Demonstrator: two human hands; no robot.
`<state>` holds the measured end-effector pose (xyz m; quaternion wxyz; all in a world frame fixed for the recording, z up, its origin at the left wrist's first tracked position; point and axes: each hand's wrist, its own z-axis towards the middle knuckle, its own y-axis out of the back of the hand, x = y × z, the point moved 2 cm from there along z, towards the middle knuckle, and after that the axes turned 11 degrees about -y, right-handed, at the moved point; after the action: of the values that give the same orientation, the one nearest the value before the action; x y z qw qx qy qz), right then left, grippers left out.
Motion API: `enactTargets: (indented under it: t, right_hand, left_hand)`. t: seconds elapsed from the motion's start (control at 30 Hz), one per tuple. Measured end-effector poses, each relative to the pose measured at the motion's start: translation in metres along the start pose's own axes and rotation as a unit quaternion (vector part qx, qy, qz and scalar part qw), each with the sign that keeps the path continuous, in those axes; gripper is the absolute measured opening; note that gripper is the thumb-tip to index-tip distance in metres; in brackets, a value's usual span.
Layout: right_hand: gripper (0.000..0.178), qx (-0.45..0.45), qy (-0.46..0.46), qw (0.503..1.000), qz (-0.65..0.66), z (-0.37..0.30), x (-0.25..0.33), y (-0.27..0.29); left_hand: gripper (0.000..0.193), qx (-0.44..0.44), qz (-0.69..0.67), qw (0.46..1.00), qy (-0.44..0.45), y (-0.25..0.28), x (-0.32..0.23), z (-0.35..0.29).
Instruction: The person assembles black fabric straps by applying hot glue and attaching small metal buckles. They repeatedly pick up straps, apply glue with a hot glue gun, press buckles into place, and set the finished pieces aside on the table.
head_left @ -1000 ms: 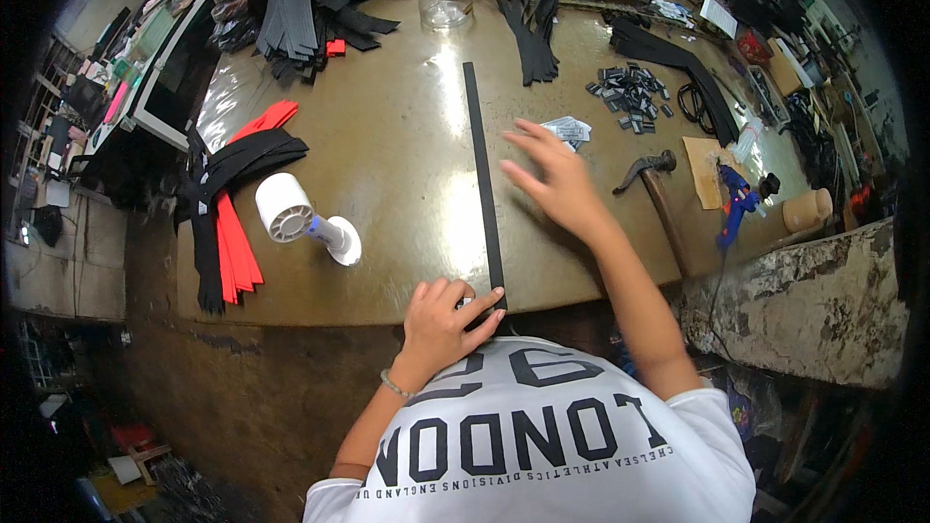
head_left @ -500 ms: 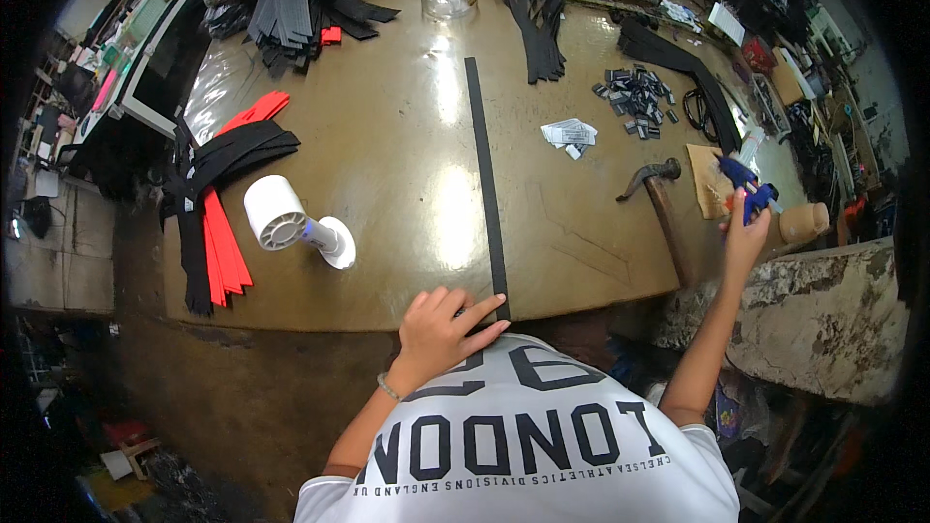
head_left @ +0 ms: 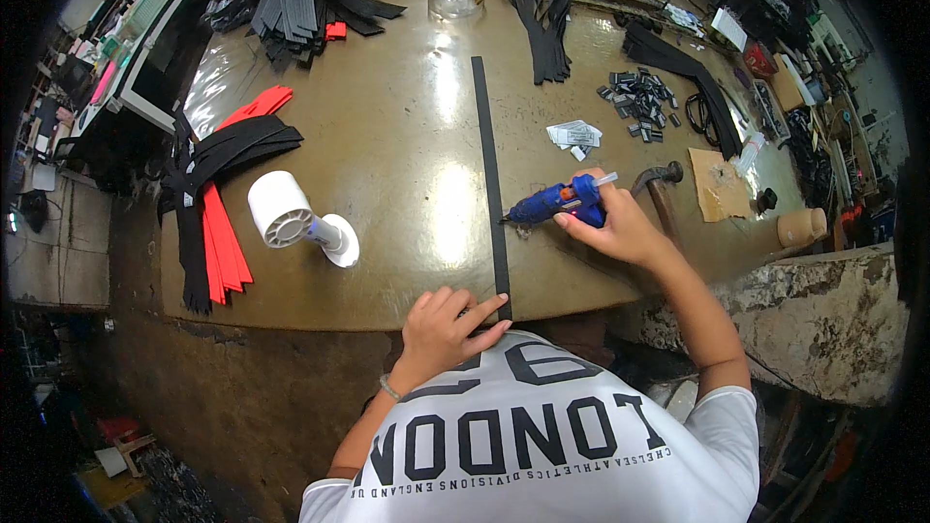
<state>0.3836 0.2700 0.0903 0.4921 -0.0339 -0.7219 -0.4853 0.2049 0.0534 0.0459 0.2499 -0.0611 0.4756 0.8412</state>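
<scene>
A long narrow black strap [head_left: 487,145] lies flat on the table, running from the middle toward the front edge. My left hand [head_left: 446,331] is at its near end, index finger and thumb gripping the strap by the table edge. In my right hand [head_left: 625,228] is a blue hot glue gun [head_left: 557,201] with a clear glue stick poking out of its back. The gun points left, and its dark nozzle is at the strap's right side, around mid-length. Whether the nozzle touches the strap I cannot tell.
A white handheld fan [head_left: 291,213] stands left, beside black and red straps [head_left: 221,247]. Right are a hammer [head_left: 662,189], cardboard [head_left: 717,184], a tape roll [head_left: 802,226], small dark buckles [head_left: 639,102] and white labels [head_left: 574,136]. Farther back are a clear container [head_left: 455,0] and strap piles [head_left: 291,0].
My right hand has brought the glue gun leftward from the cardboard at the right to the strap. My left hand stays at the strap's near end.
</scene>
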Motion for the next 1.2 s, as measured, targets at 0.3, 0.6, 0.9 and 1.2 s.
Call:
enactTargets:
  t: [0.3,0.6,0.9,1.2]
  right_hand:
    - [0.048,-0.028,0.025,0.998,-0.056,0.023,-0.003,0.000]
    - [0.038,-0.266,0.091,0.944,-0.174,-0.032,0.014,0.027]
    - [0.043,-0.360,-0.494,0.751,-0.251,-0.126,-0.091,0.113]
    - [0.032,-0.466,-0.211,0.820,-0.256,0.093,-0.138,0.207]
  left_hand:
    - [0.033,0.016,0.006,1.000,-0.011,0.005,-0.001,0.002]
    - [0.037,0.006,0.013,1.000,-0.002,0.001,-0.004,0.003]
    - [0.033,0.019,0.058,0.997,-0.052,-0.005,0.003,-0.003]
    - [0.039,0.040,0.052,0.997,-0.029,-0.004,0.000,-0.002]
